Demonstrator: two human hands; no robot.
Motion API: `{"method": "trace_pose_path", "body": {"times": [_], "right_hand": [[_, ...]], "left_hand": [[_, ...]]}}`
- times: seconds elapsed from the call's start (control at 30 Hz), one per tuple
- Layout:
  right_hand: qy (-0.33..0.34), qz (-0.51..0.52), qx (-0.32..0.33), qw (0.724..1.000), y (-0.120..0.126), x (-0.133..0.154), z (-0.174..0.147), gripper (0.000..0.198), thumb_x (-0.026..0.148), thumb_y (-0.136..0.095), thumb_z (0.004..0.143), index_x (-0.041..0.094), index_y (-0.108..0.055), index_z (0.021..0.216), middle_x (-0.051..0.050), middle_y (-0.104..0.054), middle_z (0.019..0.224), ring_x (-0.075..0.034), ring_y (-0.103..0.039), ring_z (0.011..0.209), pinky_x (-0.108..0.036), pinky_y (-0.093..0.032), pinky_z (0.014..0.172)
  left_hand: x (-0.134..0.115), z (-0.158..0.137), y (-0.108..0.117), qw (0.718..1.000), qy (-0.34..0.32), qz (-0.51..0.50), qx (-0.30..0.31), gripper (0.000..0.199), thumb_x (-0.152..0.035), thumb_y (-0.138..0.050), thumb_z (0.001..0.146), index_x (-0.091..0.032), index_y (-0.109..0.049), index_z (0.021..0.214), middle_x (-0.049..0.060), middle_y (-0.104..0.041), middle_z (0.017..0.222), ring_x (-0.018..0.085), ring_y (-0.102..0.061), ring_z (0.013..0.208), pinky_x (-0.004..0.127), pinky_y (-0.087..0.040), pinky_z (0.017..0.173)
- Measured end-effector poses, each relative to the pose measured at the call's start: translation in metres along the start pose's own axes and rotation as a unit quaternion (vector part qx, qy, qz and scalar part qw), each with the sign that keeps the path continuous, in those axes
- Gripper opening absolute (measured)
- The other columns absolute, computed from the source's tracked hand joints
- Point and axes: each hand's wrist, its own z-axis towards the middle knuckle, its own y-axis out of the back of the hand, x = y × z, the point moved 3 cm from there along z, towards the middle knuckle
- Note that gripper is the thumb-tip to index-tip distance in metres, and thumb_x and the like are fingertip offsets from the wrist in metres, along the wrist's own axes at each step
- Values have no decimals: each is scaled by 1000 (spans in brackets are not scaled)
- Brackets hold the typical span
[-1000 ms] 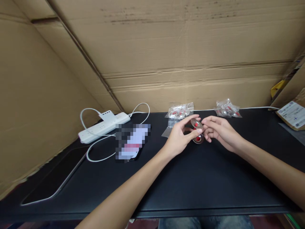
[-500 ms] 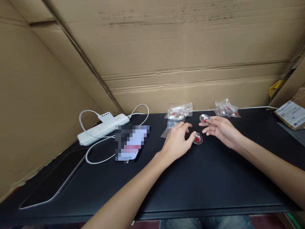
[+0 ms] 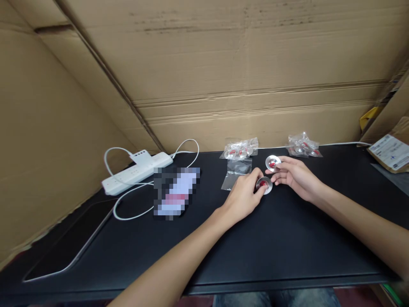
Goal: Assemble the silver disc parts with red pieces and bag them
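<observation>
My left hand (image 3: 243, 192) is closed in a pinch on a round silver metal disc (image 3: 269, 185) with a red centre, low over the black table (image 3: 275, 243). Its thumb lies across the disc's face. A second disc (image 3: 270, 159) of the same look is held tilted between the thumb and fingers of my right hand (image 3: 298, 175), just above and to the right of the first. The two discs are close but apart. Beside my left hand lies a flat clear plastic bag (image 3: 235, 172), partly covered by the hand.
Two clear bags of red-centred discs, a left bag (image 3: 241, 149) and a right bag (image 3: 303, 146), lie by the cardboard wall (image 3: 223, 64). Leftward are a white power strip (image 3: 137, 172) with cables, a blurred-out phone (image 3: 177, 192) and a dark tablet (image 3: 72, 241). A labelled package (image 3: 391, 151) sits at right.
My left fingers have closed over the lower disc, and the hand has shifted slightly right, uncovering more of the flat bag. The right-hand disc has tilted and moved slightly left.
</observation>
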Motion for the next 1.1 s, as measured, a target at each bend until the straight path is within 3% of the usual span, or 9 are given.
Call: {"method": "trace_pose_path", "body": {"times": [0.13, 0.23, 0.33, 0.53, 0.63, 0.7, 0.8, 0.97, 1.1], "right_hand": [[6, 12, -6, 1000, 1, 0, 1, 12, 23, -64, 85, 17, -63, 95, -9, -75, 83, -15, -67, 61, -26, -54, 58], [15, 10, -4, 1000, 3, 1, 2, 12, 25, -65, 85, 17, -63, 94, -8, -74, 82, -14, -66, 61, -26, -53, 58], [27, 5, -3, 1000, 3, 4, 1, 13, 27, -64, 85, 18, -63, 95, -8, -74, 84, -15, -66, 62, -27, -53, 59], [50, 9, -21, 999, 3, 8, 1, 16, 27, -66, 84, 19, -64, 98, -8, -74, 90, -17, -69, 69, -31, -56, 67], [102, -26, -50, 993, 3, 9, 2, 19, 29, -66, 84, 19, -66, 100, -7, -73, 89, -18, -71, 71, -34, -58, 70], [160, -77, -72, 981, 3, 11, 2, 21, 30, -66, 84, 19, -68, 101, -7, -73, 90, -19, -72, 71, -36, -59, 70], [279, -205, -90, 934, 0, 18, -5, 24, 28, -61, 88, 19, -71, 108, -8, -74, 98, -21, -72, 76, -42, -60, 77], [467, -397, -105, 783, -9, 29, -27, 38, 15, -55, 91, 29, -68, 124, -4, -70, 120, -25, -66, 109, -48, -50, 103], [463, -462, -51, 754, -14, 20, -28, 46, 14, -51, 93, 29, -58, 136, -4, -59, 138, -26, -57, 126, -48, -44, 110]], "left_hand": [[-2, 2, 5, 996, 35, -81, -17, 3, -21, -56, 88, -19, -53, 89, -3, -58, 66, 12, -51, 55, 26, -37, 56], [1, 5, 5, 971, 82, -224, -23, 15, -24, -61, 87, -17, -58, 100, 1, -65, 73, 12, -58, 56, 25, -43, 54], [4, 8, 5, 914, 140, -379, -22, 21, -24, -68, 83, -12, -64, 99, 8, -69, 84, 15, -65, 63, 26, -50, 56], [6, 9, 8, 761, 264, -592, -16, 17, -20, -63, 87, -6, -67, 97, 18, -71, 104, 24, -72, 93, 33, -55, 91], [5, 9, 8, 700, 291, -652, 0, 27, -28, -57, 92, -6, -62, 107, 22, -69, 108, 28, -71, 100, 37, -52, 100], [4, 8, 7, 678, 297, -673, 10, 34, -32, -55, 92, -5, -58, 112, 24, -68, 112, 29, -69, 104, 39, -50, 102], [2, 7, 6, 666, 305, -681, 18, 38, -34, -53, 92, -3, -56, 115, 27, -66, 115, 31, -68, 107, 40, -50, 102], [0, 5, 3, 656, 305, -689, 47, 39, -36, -53, 93, -1, -59, 110, 26, -66, 115, 33, -68, 107, 40, -51, 102], [0, 6, 1, 660, 303, -686, 43, 39, -39, -50, 95, -2, -62, 101, 25, -69, 105, 32, -70, 101, 43, -52, 99]]}}
